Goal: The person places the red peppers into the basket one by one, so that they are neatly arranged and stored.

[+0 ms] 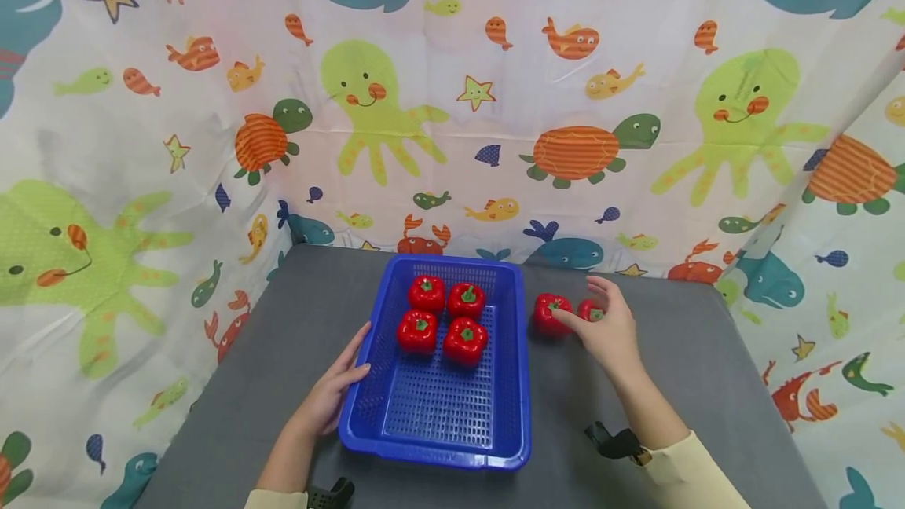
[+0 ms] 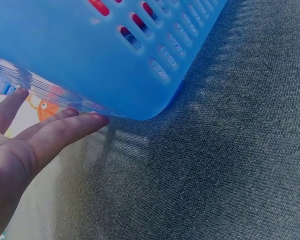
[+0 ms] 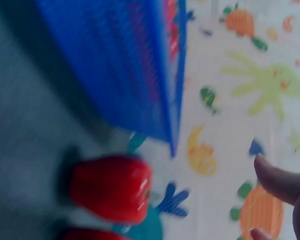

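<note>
A blue plastic basket (image 1: 438, 411) with slotted sides holds several red bell peppers (image 1: 465, 341) with green stems, grouped toward its far half. Along the basket's left side lies my left hand (image 1: 327, 395); in the left wrist view its extended fingertips (image 2: 92, 120) touch the basket wall (image 2: 80, 65). To the right of the basket, two more bell peppers sit on the table: one nearer the basket (image 1: 551, 316), the other (image 1: 591, 310) partly hidden. Over these two is my right hand (image 1: 611, 332), thumb and fingers spread apart, holding nothing. One pepper (image 3: 110, 189) shows blurred in the right wrist view.
The grey table (image 1: 297, 297) extends on both sides of the basket. A curtain (image 1: 438, 179) printed with sea animals hangs behind the table and along its left and right sides. Dark straps (image 1: 613, 442) circle both wrists.
</note>
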{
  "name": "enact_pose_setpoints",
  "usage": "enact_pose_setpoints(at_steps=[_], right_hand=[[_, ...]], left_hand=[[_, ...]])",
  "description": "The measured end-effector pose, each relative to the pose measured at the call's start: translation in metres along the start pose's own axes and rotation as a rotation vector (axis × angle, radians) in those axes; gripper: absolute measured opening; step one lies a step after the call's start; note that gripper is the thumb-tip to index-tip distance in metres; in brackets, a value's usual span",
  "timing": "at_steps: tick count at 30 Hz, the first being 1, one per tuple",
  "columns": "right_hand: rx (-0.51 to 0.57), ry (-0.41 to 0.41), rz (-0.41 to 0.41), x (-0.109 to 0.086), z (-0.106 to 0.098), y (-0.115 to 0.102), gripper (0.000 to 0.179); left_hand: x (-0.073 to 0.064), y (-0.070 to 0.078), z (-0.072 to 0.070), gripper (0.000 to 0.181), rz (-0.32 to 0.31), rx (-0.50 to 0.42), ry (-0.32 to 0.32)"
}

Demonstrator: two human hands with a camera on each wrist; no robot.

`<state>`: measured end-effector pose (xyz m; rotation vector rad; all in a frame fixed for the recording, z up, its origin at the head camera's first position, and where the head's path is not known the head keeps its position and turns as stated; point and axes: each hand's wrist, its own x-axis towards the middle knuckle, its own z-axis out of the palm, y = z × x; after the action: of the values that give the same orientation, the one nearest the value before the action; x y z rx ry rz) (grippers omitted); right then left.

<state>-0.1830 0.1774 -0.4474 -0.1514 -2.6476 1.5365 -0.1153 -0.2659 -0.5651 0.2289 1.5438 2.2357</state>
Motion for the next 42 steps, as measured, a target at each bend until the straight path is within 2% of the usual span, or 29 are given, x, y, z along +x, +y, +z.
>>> enact_pose_setpoints(at_steps=[6, 10, 15, 19, 24, 28, 33, 42], right_hand=[[-0.105, 0.029, 0.018, 0.016, -0.018, 0.037, 0.098], [-0.151, -0.021, 0.055, 0.034, -0.022, 0.071, 0.102], [-0.088, -0.154, 0.132, 0.050, -0.026, 0.106, 0.108], [-0.024, -0.210, 0.167, 0.056, -0.027, 0.122, 0.110], [0.002, -0.232, 0.180, 0.061, -0.027, 0.133, 0.108], [0.016, -0.245, 0.180, 0.063, -0.026, 0.138, 0.105], [0.047, -0.255, 0.170, 0.063, -0.025, 0.143, 0.100], [0.066, -0.136, 0.192, 0.057, -0.026, 0.135, 0.099]], left_hand=[[0.003, 0.001, 0.000, 0.064, -0.007, 0.009, -0.011], [0.004, 0.001, 0.000, 0.064, -0.003, 0.006, -0.004], [0.004, 0.001, 0.001, 0.064, -0.008, 0.010, -0.001], [0.003, 0.000, 0.001, 0.064, -0.002, 0.005, -0.015], [0.003, 0.000, 0.002, 0.065, 0.022, 0.005, -0.041], [0.002, 0.001, 0.002, 0.065, 0.022, 0.018, -0.025], [0.001, 0.002, 0.003, 0.065, -0.007, 0.014, 0.009], [0.000, 0.003, 0.002, 0.065, -0.008, -0.004, 0.009]])
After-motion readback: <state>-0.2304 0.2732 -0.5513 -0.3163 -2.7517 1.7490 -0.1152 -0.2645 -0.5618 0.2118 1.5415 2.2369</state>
